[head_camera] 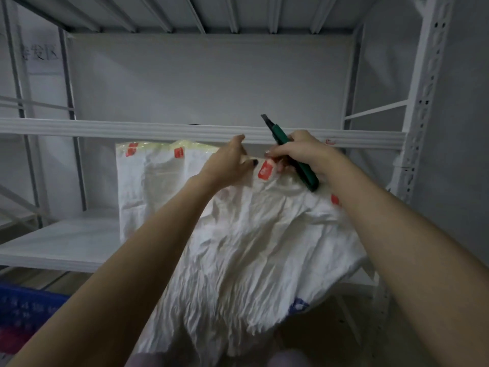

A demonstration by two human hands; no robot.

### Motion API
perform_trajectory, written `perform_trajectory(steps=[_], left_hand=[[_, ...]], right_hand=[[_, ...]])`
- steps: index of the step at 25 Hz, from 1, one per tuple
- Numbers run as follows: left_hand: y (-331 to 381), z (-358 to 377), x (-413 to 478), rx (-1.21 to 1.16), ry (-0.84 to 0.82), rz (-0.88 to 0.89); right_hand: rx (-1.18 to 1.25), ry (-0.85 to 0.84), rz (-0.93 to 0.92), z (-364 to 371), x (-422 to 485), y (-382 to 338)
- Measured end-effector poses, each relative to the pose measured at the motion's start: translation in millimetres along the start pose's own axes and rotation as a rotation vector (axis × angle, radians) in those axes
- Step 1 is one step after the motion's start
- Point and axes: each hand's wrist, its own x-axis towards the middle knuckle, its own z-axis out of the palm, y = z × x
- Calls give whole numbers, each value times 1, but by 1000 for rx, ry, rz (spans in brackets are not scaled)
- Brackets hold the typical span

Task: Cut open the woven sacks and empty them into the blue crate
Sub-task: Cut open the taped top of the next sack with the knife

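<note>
White shelf [66, 242] carries woven sack [251, 247], centre frame; my left hand [227, 162] pinches its top edge, right hand [304, 152] grips knife [281, 136], blade exposed; risk: slip nicks left fingers; blue crate [26, 305] sits lower left.

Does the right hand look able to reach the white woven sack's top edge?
Probably yes: the right hand, gripping a green utility knife, sits at the white woven sack edge, nothing between.
</note>
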Motion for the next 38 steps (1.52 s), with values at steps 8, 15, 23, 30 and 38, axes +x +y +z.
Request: perform_trajectory(steps=[8, 15, 23, 30, 38], left_hand=[[-56, 9, -2, 107, 252, -68], [-33, -6, -12, -177, 124, -243], [-25, -10, -92, -493, 94, -49], [-107, 0, -142, -244, 337, -591], [-192, 82, -250, -225, 239, -1232]], right_hand=[[-363, -209, 312, -57, -41, 33], [16, -171, 196, -40, -43, 16], [623, -60, 45, 57, -6, -46], [238, -364, 14, 130, -6, -26], [-121, -385, 438, 200, -32, 207]])
